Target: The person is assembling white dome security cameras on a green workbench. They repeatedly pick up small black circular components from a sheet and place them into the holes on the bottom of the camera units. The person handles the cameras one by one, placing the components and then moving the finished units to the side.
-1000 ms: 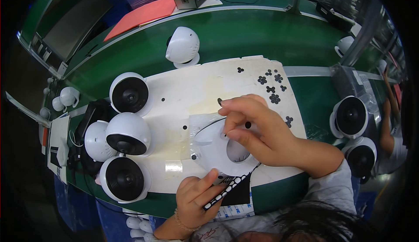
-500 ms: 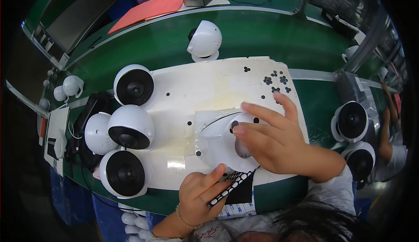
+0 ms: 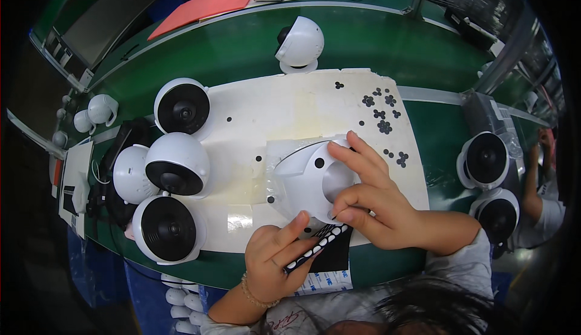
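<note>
Left hand gripping a black sheet with white dots, right hand at a white shell, thumb and forefinger close together, hold unclear.

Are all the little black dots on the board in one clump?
No, the black dots lie in separate groups on the white board, some alone.

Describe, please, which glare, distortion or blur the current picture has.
Head view: bright glare on the pale board, lower left; head view: the far rail bends into an arc, picture corners fall black; head view: left hand and right hand show no strong motion blur.
</note>
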Demonstrator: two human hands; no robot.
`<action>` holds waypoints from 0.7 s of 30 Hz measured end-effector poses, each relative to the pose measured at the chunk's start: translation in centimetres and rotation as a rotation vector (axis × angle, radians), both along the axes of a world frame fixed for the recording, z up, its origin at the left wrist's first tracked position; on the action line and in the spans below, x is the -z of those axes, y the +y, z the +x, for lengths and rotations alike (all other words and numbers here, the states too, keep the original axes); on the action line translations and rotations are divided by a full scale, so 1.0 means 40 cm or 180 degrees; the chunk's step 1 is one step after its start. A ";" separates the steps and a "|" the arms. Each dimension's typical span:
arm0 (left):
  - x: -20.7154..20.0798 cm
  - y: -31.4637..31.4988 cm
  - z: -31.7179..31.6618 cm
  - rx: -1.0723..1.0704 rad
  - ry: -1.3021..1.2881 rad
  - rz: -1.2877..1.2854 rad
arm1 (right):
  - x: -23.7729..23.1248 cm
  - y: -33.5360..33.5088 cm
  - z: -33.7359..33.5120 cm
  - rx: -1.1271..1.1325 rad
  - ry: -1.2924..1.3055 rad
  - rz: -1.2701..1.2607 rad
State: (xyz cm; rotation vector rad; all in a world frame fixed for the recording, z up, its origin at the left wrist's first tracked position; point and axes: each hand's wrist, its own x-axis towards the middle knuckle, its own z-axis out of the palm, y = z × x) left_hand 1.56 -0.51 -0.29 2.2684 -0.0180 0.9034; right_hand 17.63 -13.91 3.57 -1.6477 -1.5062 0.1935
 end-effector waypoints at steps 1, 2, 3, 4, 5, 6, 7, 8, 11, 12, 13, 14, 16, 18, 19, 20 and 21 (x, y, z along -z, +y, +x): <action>0.001 0.001 0.002 0.0001 -0.0020 0.0002 | 0.001 0.000 0.000 -0.0003 -0.0002 -0.0004; 0.003 0.001 0.003 0.0003 -0.0041 0.0004 | 0.000 0.000 -0.001 0.0008 -0.0053 -0.0055; 0.005 0.001 0.003 0.0004 -0.0045 0.0010 | -0.002 -0.001 -0.001 0.0022 -0.0105 -0.0106; 0.005 0.002 0.003 0.0001 -0.0049 0.0021 | -0.004 -0.001 -0.001 0.0030 -0.0156 -0.0152; 0.005 0.002 0.002 -0.0002 -0.0052 0.0032 | -0.005 -0.001 -0.001 0.0025 -0.0124 -0.0142; 0.004 0.001 0.002 -0.0014 -0.0047 0.0024 | -0.006 -0.002 -0.001 0.0020 -0.0091 -0.0132; 0.003 -0.001 0.001 -0.0030 -0.0044 0.0013 | -0.006 -0.002 -0.001 0.0010 -0.0060 -0.0125; 0.001 -0.002 -0.001 -0.0048 -0.0040 0.0002 | -0.007 -0.001 -0.001 0.0003 -0.0055 -0.0116; 0.002 -0.004 0.000 -0.0052 -0.0009 -0.0068 | -0.006 -0.001 -0.002 0.0028 -0.0061 -0.0115; 0.003 -0.004 0.002 -0.0039 -0.0010 -0.0082 | -0.005 0.000 -0.003 0.0049 -0.0073 -0.0129; 0.003 -0.004 0.003 -0.0039 -0.0010 -0.0089 | -0.004 0.000 -0.004 0.0058 -0.0084 -0.0136; 0.003 -0.004 0.003 -0.0038 -0.0011 -0.0096 | -0.002 0.000 -0.004 0.0058 -0.0100 -0.0104; 0.003 -0.005 0.004 -0.0037 -0.0005 -0.0102 | 0.005 -0.004 -0.002 0.0067 -0.0134 -0.0041; 0.001 -0.005 0.006 -0.0018 -0.0006 -0.0129 | 0.017 -0.018 0.005 0.0153 -0.0772 0.0128; 0.001 -0.005 0.003 -0.0043 0.0004 -0.0149 | 0.021 -0.021 0.007 0.0163 -0.1083 0.0229; 0.000 -0.004 0.000 -0.0069 0.0012 -0.0170 | 0.023 -0.025 0.005 0.0277 -0.1339 0.0319; -0.002 -0.004 -0.004 -0.0070 0.0019 -0.0221 | 0.024 -0.029 0.001 0.0392 -0.1594 0.0412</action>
